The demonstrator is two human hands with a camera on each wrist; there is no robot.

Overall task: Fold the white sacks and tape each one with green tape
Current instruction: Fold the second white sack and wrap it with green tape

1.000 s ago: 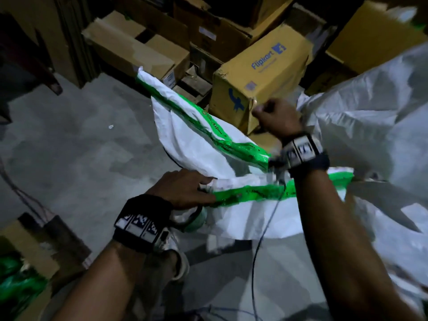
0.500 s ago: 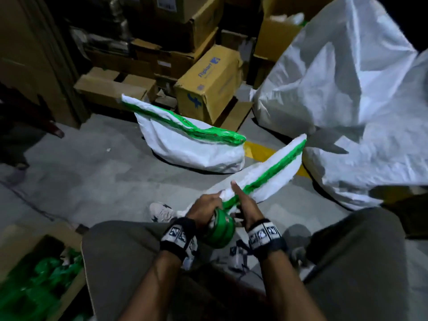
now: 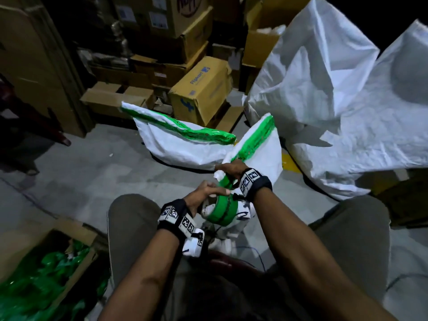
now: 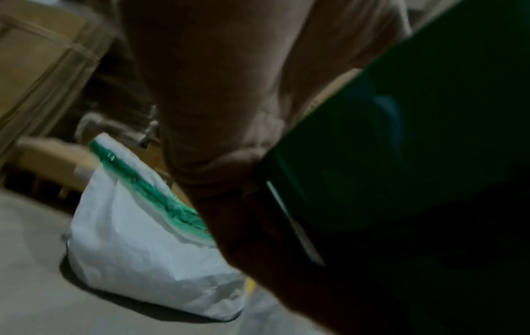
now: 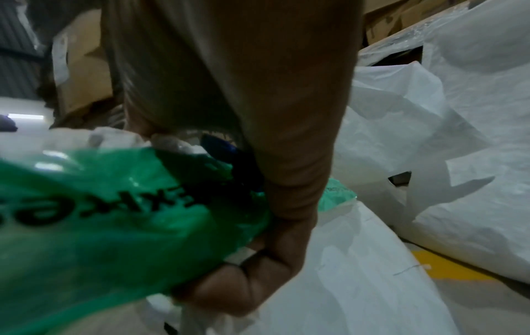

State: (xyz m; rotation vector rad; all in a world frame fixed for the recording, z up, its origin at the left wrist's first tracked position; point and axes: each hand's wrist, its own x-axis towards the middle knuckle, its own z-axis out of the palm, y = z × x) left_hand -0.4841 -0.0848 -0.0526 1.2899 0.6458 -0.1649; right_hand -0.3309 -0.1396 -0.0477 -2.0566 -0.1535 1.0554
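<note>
Progress: one folded white woven sack (image 3: 185,147) with a green tape strip lies finished on the grey floor. Second folded white sack (image 3: 261,144) is taped along its edge; right hand (image 3: 228,171) pinches its near end, left hand (image 3: 203,193) grips the green tape roll (image 3: 221,208). I'd say cutting the tape remains. Loose white sacks (image 3: 347,100) piled right look untaped. Cardboard boxes (image 3: 201,89) crowd behind; open box of green scraps (image 3: 41,274) at left knee.
</note>
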